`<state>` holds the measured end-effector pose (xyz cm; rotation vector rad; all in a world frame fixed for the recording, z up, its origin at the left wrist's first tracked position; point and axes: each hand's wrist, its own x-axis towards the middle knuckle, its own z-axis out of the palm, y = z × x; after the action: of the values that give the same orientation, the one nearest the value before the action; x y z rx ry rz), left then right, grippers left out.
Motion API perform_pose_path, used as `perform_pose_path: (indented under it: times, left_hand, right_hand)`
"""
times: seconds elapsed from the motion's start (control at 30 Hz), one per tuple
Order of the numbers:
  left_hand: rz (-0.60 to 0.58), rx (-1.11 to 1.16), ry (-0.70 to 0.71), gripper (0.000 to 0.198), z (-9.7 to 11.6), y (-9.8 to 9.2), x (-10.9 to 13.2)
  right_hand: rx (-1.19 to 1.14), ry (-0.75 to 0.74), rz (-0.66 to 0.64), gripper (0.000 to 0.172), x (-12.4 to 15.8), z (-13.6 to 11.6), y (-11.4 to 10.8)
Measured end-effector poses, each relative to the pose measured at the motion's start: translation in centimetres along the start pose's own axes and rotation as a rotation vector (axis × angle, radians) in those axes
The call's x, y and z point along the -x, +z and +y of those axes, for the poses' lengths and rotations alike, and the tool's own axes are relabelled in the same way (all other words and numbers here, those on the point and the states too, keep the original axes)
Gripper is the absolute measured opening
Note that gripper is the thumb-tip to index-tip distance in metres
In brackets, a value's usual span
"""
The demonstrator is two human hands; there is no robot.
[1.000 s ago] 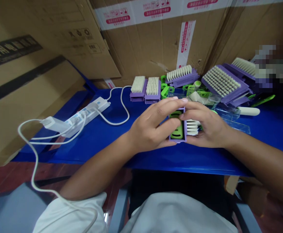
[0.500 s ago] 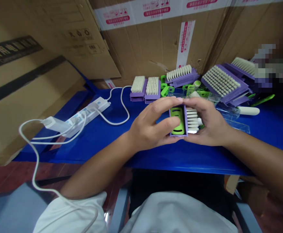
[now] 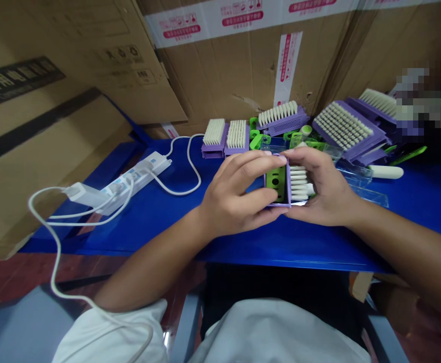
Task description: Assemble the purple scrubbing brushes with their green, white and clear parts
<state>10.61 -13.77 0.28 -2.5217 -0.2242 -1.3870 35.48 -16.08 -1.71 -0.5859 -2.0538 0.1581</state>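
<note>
Between my two hands is a purple brush head [image 3: 289, 184], tilted so its open back faces left and its pale bristles face right. Inside its hollow back sits a green plate [image 3: 275, 182] with holes and slots. My left hand [image 3: 239, 194] grips the purple frame from the left, fingers along the top and bottom edges and one finger reaching into the hollow. My right hand [image 3: 324, 189] is curled around the bristle side, thumb and fingers at the frame's edges. Its palm side partly hides the bristles.
Two small purple brush heads [image 3: 237, 136] stand behind my hands, with a larger purple brush [image 3: 349, 126] at the right. Green parts [image 3: 260, 140] and clear plastic pieces [image 3: 371, 195] lie among them. A white power strip [image 3: 137, 179] with cables is on the left, cardboard boxes [image 3: 224, 65] behind.
The green plate looks different inside the brush head: it sits deeper and shows round holes, where a smoother slotted face showed before. My left finger has shifted down and left.
</note>
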Motion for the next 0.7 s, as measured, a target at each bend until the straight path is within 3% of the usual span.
perform_pose_path:
  times: [0.2, 0.43, 0.57, 0.7]
  left_hand:
    - [0.048, -0.023, 0.025, 0.031, -0.04, 0.33, 0.19]
    - [0.129, -0.007, 0.002, 0.035, -0.03, 0.32, 0.55]
    - [0.073, -0.088, 0.052, 0.031, -0.27, 0.28, 0.67]
    - [0.066, 0.035, 0.057, 0.03, -0.56, 0.25, 0.69]
  right_hand:
    - [0.022, -0.051, -0.023, 0.095, -0.1, -0.25, -0.12]
    - [-0.033, 0.05, -0.033, 0.087, 0.2, -0.75, -0.26]
    - [-0.019, -0.024, -0.056, 0.087, -0.05, -0.57, -0.46]
    - [-0.01, -0.12, -0.056, 0.086, -0.29, -0.3, -0.55]
